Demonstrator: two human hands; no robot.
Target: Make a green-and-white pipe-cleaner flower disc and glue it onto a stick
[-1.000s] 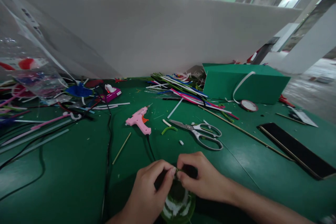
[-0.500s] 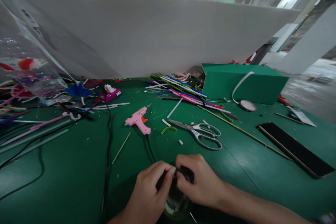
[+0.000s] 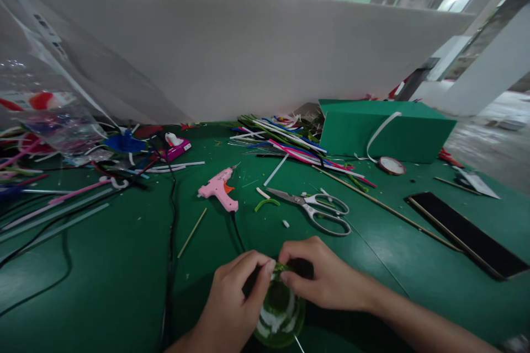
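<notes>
A rounded green-and-white craft piece (image 3: 280, 321), seemingly coiled from fuzzy pipe cleaners, is low in the middle of the view. My left hand (image 3: 237, 299) pinches its upper edge with thumb and forefinger. Close beside it, my right hand (image 3: 321, 277) grips the same green rim, fingertips almost touching the left ones. A thin pale rod (image 3: 298, 343) sticks out below the piece. Beyond the hands lie a pink glue gun (image 3: 221, 190) with an orange trigger and grey-handled scissors (image 3: 317, 210). Short green and white offcuts (image 3: 267, 203) are near the blades.
Colourful pipe cleaners (image 3: 285, 140) are heaped at the back, by a green box (image 3: 385, 129). A phone (image 3: 467, 234) and a long thin stick (image 3: 389, 209) lie right. A black cable (image 3: 170, 242) crosses the green table on the left. A pale panel (image 3: 248, 55) stands behind.
The piece has tipped so more of its green-and-white coils show. My right hand has shifted slightly up and right along the rim; my left hand keeps its pinch.
</notes>
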